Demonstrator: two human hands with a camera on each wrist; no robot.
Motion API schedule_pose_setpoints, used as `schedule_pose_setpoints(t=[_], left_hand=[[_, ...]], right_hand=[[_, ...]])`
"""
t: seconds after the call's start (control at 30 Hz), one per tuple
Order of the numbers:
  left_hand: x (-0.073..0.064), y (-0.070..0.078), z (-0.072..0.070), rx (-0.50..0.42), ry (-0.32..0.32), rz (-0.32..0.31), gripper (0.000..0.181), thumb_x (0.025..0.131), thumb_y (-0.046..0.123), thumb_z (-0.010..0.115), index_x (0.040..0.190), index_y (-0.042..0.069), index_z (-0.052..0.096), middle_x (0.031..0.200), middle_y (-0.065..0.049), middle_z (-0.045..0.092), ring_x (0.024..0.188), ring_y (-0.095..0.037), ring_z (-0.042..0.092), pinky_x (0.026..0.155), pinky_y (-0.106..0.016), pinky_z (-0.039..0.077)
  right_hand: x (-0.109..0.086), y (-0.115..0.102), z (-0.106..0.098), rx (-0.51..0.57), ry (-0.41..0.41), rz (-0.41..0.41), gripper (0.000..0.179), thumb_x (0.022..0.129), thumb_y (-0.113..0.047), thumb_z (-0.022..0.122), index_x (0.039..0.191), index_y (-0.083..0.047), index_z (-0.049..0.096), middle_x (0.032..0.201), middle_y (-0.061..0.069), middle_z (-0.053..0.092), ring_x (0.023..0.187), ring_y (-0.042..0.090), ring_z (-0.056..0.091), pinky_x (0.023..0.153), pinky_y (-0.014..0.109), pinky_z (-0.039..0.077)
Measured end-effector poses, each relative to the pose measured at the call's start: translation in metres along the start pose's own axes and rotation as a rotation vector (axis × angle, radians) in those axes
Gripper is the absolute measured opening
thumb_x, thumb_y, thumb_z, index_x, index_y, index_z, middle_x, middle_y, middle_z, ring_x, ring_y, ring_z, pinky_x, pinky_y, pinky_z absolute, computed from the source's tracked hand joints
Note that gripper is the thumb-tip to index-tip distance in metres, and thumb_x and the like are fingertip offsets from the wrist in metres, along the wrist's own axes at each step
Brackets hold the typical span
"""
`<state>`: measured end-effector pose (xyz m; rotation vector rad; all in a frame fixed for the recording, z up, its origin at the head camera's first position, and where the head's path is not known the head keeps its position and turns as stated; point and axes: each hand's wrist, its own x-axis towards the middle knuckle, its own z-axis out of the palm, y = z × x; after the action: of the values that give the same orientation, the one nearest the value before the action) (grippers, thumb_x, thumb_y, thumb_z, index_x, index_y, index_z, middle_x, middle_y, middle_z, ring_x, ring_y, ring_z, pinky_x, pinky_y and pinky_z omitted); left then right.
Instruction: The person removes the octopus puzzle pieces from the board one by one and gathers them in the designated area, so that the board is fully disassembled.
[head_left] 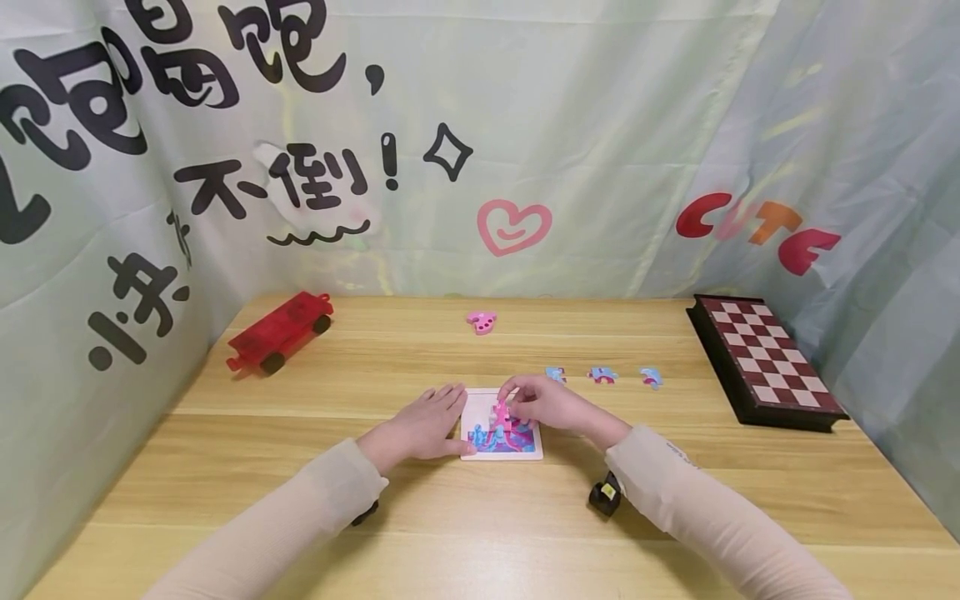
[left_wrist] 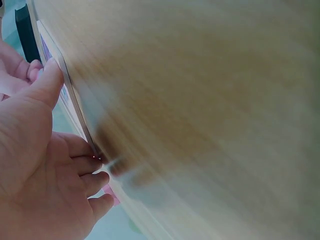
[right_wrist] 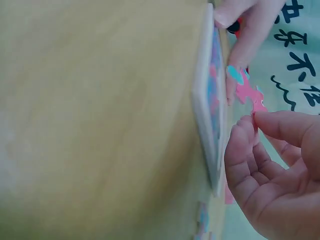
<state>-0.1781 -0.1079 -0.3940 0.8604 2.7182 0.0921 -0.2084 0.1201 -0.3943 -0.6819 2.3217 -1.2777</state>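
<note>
A small jigsaw puzzle board with a white frame lies on the table, its near part filled with blue, purple and pink pieces. My right hand pinches a pink puzzle piece between thumb and index finger, raised over the board. The piece has knobs and blue patches. My left hand rests at the board's left side, fingers stretched out, thumb on the frame's near left corner. In the left wrist view its fingertips lie along the board's edge.
Several loose blue and pink puzzle pieces lie in a row right of the board. Behind it sits a pink spotted piece. A red toy wagon stands at the left, a checkered game box at the right. A printed curtain hangs behind.
</note>
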Motion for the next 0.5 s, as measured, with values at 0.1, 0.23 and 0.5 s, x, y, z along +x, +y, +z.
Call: schedule_pose_setpoints(t=[0.1,0.23,0.5], left_hand=[[0.000,0.000,0.000,0.006,-0.004,-0.003,0.088,0.087,0.058,0.048,0.144,-0.003,0.022,0.150,-0.016,0.015,0.137,-0.028,0.012,0.109,-0.041,0.012],[0.000,0.000,0.000,0.004,-0.005,-0.002,0.087,0.087,0.057,0.048,0.143,-0.003,0.022,0.150,-0.016,0.015,0.137,-0.028,0.012,0.109,-0.041,0.012],[0.000,0.000,0.000,-0.005,0.003,0.003,0.086,0.087,0.056,0.049,0.143,-0.004,0.023,0.150,-0.016,0.016,0.137,-0.028,0.013,0.109,-0.041,0.012]], right_hand=[[-0.002,-0.001,-0.006,0.041,0.006,0.007,0.016,0.090,-0.002,0.055,0.106,-0.003,0.059,0.081,0.013,0.060,0.066,0.022,0.056,0.058,0.033,0.051],[-0.009,0.000,-0.017,0.072,0.024,0.020,0.017,0.091,-0.005,0.054,0.108,-0.005,0.059,0.085,0.014,0.060,0.065,0.021,0.056,0.056,0.033,0.051],[-0.037,0.014,-0.051,0.127,0.094,0.069,0.021,0.092,-0.008,0.054,0.110,0.001,0.057,0.078,0.014,0.056,0.064,0.021,0.050,0.057,0.037,0.047]])
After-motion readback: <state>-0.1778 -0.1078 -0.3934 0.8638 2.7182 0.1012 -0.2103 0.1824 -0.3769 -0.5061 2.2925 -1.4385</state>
